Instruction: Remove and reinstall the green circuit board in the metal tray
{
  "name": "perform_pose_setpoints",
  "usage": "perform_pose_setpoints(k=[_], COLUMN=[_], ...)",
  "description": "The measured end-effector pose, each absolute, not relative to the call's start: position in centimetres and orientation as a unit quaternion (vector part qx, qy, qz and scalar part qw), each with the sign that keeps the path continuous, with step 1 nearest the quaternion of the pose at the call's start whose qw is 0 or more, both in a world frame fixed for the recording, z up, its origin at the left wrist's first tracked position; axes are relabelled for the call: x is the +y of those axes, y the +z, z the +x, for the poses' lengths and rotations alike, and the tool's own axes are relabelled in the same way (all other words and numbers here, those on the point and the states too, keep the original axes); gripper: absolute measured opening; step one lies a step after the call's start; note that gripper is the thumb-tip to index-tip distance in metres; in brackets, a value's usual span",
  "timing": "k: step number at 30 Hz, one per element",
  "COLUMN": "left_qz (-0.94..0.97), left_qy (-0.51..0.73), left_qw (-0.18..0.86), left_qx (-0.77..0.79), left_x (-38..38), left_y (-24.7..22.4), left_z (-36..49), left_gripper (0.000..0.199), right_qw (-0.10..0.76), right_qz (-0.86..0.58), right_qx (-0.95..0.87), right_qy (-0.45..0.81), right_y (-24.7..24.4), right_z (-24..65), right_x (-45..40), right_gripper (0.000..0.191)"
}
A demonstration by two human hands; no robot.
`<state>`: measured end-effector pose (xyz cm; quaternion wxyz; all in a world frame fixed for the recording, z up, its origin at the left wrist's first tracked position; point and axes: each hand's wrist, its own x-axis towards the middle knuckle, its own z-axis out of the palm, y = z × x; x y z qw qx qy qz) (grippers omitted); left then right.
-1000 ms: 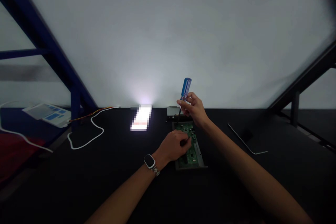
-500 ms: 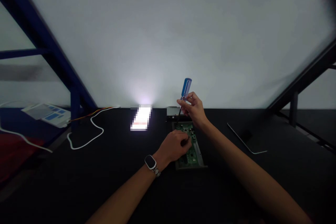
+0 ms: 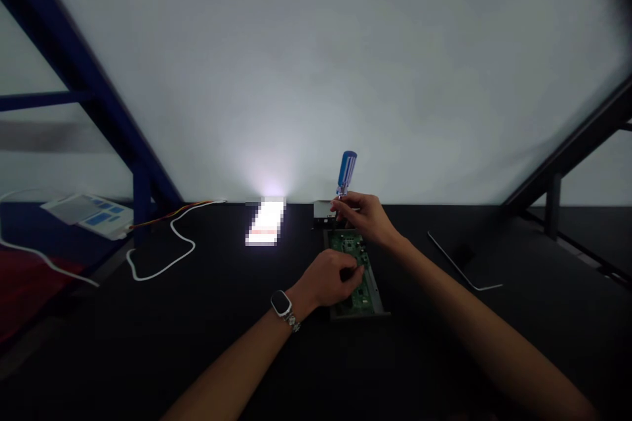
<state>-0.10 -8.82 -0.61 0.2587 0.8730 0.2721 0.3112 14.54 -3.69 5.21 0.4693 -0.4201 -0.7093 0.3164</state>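
Note:
A screwdriver (image 3: 347, 171) with a blue, white-striped handle stands nearly upright over the far left corner of a green circuit board (image 3: 363, 296) set in a metal tray. Fingers of my right hand (image 3: 366, 216) pinch its shaft just below the handle; where the tip meets the tray is too dark to make out. My left hand (image 3: 332, 277) lies over the board's left side with its fingers curled and thumb close to them. Whatever they may grip is hidden. On my left wrist is a watch (image 3: 281, 303) with a metal band.
A silvery metal box (image 3: 324, 209) stands behind the board. To the left lie a bright, blurred-out screen (image 3: 266, 220), a white cable (image 3: 162, 273) and a pale flat panel (image 3: 91, 214). A bent metal rod (image 3: 454, 263) lies right. Frame legs slope at both sides.
My right hand has come down and the screwdriver has shifted slightly left and lower, more upright. My left hand has moved a little toward me and its fingers have shifted right over the board.

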Motion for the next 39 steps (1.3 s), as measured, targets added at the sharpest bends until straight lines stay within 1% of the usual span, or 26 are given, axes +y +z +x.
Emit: perform_pose_setpoints(k=[6,10,13,17,20,24,30,33,37,39], left_qz=[0.874,0.875,0.877,0.879,0.878,0.881,0.87,0.841,0.788,0.774], left_qy=[0.304,0.293,0.291,0.287,0.288,0.293,0.324,0.379,0.438,0.448], left_qw=[0.252,0.255,0.252,0.252,0.25,0.243,0.244,0.233,0.229,0.217], left_qx=[0.283,0.289,0.288,0.286,0.288,0.281,0.281,0.308,0.367,0.391], left_x=[-8.9,-9.0,-9.0,-9.0,-9.0,-9.1,-8.7,-8.0,-6.8,-6.1], left_y=[-0.5,-0.3,-0.1,0.0,-0.1,-0.1,0.0,-0.1,-0.5,-0.8], left_z=[-0.1,-0.2,-0.3,-0.4,-0.4,-0.4,-0.5,-0.8,-1.5,-1.9], left_gripper=[0.037,0.038,0.039,0.04,0.04,0.04,0.037,0.028,0.007,0.011], right_qw=[0.534,0.554,0.543,0.491,0.461,0.461,0.507,0.538,0.59,0.616], right_qz=[-0.384,-0.403,-0.437,-0.477,-0.49,-0.486,-0.475,-0.463,-0.436,-0.423], right_qx=[-0.683,-0.66,-0.658,-0.687,-0.706,-0.709,-0.672,-0.643,-0.595,-0.567], right_qy=[0.318,0.306,0.286,0.244,0.219,0.221,0.257,0.288,0.329,0.346], right_y=[5.8,4.9,3.8,3.0,2.8,2.8,2.7,2.7,2.6,2.5], right_z=[14.4,15.2,15.8,16.3,16.3,16.3,16.9,17.1,17.3,17.4], right_x=[-3.5,-2.9,-2.5,-2.4,-2.4,-2.4,-2.6,-2.9,-3.8,-4.5], right_gripper=[0.031,0.036,0.043,0.051,0.053,0.053,0.052,0.052,0.048,0.046])
